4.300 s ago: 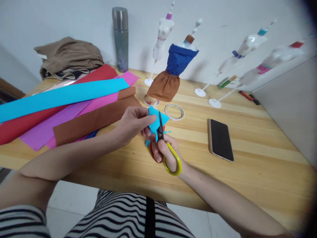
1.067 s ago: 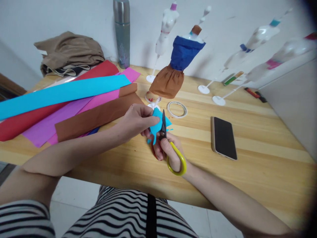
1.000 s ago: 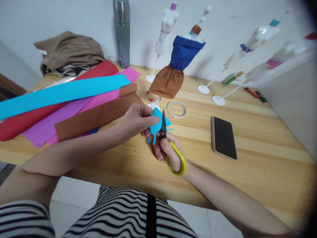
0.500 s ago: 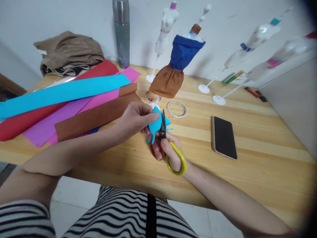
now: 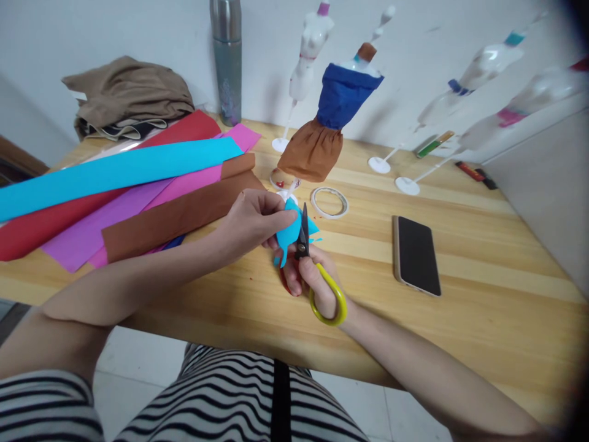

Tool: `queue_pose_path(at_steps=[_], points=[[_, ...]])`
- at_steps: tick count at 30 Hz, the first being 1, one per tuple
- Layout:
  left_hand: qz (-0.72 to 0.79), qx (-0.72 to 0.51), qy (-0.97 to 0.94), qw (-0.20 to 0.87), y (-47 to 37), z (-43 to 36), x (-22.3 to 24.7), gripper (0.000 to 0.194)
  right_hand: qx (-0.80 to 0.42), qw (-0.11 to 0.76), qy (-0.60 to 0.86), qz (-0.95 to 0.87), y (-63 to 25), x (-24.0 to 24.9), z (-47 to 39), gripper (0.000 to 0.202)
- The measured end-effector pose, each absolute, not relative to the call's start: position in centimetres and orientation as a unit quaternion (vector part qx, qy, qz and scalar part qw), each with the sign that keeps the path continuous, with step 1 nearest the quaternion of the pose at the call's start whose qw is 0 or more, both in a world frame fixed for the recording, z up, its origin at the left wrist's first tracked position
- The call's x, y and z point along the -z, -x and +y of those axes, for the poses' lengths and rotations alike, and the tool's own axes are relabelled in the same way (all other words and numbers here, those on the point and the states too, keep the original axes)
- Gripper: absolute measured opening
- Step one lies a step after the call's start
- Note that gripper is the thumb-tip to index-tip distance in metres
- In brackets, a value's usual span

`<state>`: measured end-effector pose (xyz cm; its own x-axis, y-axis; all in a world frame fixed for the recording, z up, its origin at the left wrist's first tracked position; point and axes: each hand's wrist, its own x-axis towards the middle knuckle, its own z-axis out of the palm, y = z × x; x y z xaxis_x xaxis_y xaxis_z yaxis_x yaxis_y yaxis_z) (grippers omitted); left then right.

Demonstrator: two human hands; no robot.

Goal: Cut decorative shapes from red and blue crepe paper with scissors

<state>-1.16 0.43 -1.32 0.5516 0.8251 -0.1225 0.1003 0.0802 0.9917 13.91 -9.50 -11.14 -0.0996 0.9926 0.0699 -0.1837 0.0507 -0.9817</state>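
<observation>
Between thumb and fingers, my left hand point(image 5: 262, 215) pinches a small piece of bright blue paper point(image 5: 288, 230) with a narrow strip hanging from its lower edge. My right hand point(image 5: 317, 276) grips scissors point(image 5: 329, 299) with a yellow handle and dark blades. The blades point away from me and lie along the right side of the blue piece; whether the paper is between them I cannot tell. Small blue scraps point(image 5: 315, 239) show beside the blades. Just beyond my hands stands a mini mannequin in a blue top point(image 5: 345, 95) and a gathered brown skirt point(image 5: 313, 150).
Coloured sheets, including a long blue one point(image 5: 119, 172) and a brown one point(image 5: 184, 215), lie left. A roll of tape point(image 5: 329, 202) and a phone point(image 5: 416, 255) rest on the wooden table point(image 5: 478, 319). Behind are a thermos point(image 5: 227, 80), folded brown cloth point(image 5: 138, 92) and more mannequins point(image 5: 488, 67).
</observation>
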Motion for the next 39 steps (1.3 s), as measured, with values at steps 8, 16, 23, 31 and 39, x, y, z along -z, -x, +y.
queue_pose_path(at_steps=[8, 16, 23, 31, 39], points=[[0.384, -0.283, -0.610, 0.633, 1.2, 0.4, 1.2, 0.037, -0.562, 0.529, 0.408, -0.488, -14.0, 11.7, -9.6, 0.049], [0.364, -0.304, -0.606, 0.639, 1.4, 0.4, 1.5, 0.032, -0.552, 0.537, 0.401, -0.495, -13.6, 10.7, -9.5, 0.052], [0.372, -0.301, -0.611, 0.630, 1.3, 0.3, 1.4, 0.034, -0.551, 0.532, 0.401, -0.502, -13.8, 11.1, -9.5, 0.050], [0.372, -0.307, -0.616, 0.623, 1.2, 0.3, 1.4, 0.034, -0.544, 0.533, 0.410, -0.502, -13.8, 11.2, -9.5, 0.049], [0.397, -0.292, -0.620, 0.610, 0.9, 0.1, 1.5, 0.034, -0.536, 0.545, 0.403, -0.504, -13.8, 11.4, -9.4, 0.046]])
